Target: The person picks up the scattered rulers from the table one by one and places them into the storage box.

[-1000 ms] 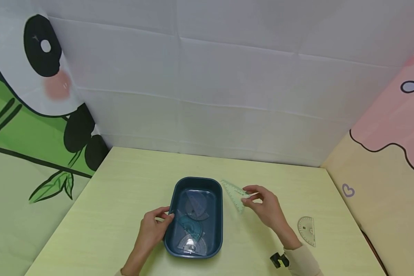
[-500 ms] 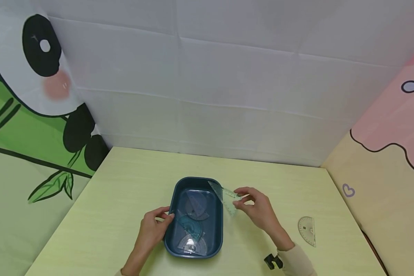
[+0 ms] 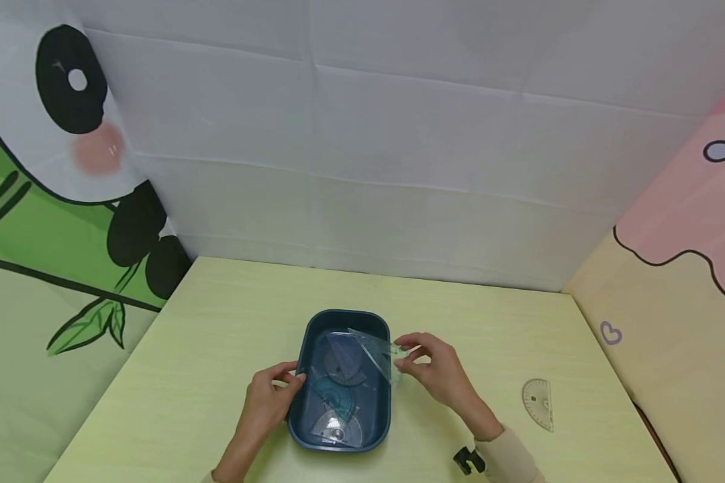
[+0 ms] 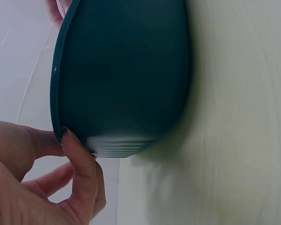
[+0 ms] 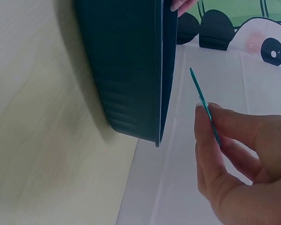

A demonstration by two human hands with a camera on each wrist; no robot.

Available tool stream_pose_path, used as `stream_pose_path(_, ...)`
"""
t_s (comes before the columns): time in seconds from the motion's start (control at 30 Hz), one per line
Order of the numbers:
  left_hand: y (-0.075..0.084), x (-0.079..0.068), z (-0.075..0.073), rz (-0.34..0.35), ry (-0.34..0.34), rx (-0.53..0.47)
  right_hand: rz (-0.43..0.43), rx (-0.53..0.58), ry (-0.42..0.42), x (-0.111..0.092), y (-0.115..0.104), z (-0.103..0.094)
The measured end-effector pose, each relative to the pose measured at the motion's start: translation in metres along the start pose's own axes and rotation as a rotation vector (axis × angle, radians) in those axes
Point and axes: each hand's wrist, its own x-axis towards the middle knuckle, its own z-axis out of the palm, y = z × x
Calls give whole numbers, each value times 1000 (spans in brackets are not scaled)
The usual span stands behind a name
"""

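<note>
A dark blue plastic bin (image 3: pixel 299 429) stands on the table, and my left hand (image 3: pixel 268 397) pinches its left rim between thumb and fingers. My right hand (image 3: pixel 433 370) holds a clear greenish set square (image 3: pixel 371 350) by one edge, above the bin's right rim. In the right wrist view the set square (image 5: pixel 203 103) shows edge-on between thumb and fingertips, apart from the bin. Inside the bin lie a bluish clear piece (image 3: pixel 344 355) at the far end, a teal protractor (image 3: pixel 335 396) in the middle and a clear protractor (image 3: pixel 337 429) nearest me.
Another clear protractor (image 3: pixel 538 404) lies on the table (image 3: pixel 235 295) to the right, beyond my right forearm. A small black clip-like piece (image 3: pixel 468 460) sits by the right sleeve. A white cloth wall (image 3: pixel 399 168) closes off the table's back edge.
My right hand has moved left with the set square, from beside the bin to over its right rim. The left hand has stayed on the left rim.
</note>
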Motion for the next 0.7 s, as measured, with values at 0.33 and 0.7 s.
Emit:
stream_pose_path(0.33,0,0,0,5,2,10,-53,-27,-70,0,-3,8)
stream_pose_path(0.7,0,0,0,8,0,3,-103,-71,-140,0,-6,16)
